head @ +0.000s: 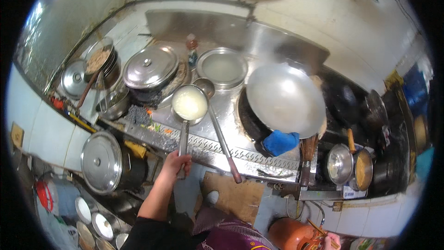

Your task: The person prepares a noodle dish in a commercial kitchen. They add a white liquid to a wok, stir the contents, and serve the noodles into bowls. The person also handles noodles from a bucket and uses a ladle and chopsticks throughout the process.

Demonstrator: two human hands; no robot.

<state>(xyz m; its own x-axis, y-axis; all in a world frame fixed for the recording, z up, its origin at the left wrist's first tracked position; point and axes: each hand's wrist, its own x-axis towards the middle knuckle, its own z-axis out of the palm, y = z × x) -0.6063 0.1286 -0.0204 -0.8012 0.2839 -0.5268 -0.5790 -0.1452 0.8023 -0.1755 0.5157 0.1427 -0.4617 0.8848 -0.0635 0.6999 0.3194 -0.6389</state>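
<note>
In my left hand (176,164) is the metal handle of a small saucepan (189,102), held over the front of the steel stove top. Pale, creamy liquid fills much of it. Just to its right a long-handled ladle (218,128) lies with its bowl behind the saucepan and its grip past the stove's front edge. My right hand (332,241) is low at the picture's right, its fingers closed around wooden chopsticks (317,228) above an orange gas cylinder (289,232). A large wok (286,99) rests tilted over the right burner, with a blue cloth (281,142) at its near rim.
A lidded pot (151,66), a bottle (191,50) and a round pan of cloudy liquid (222,68) stand along the back. A bamboo wok brush (307,156) lies right of the wok, near metal bowls (340,164). A tall lidded stockpot (101,162) stands at left.
</note>
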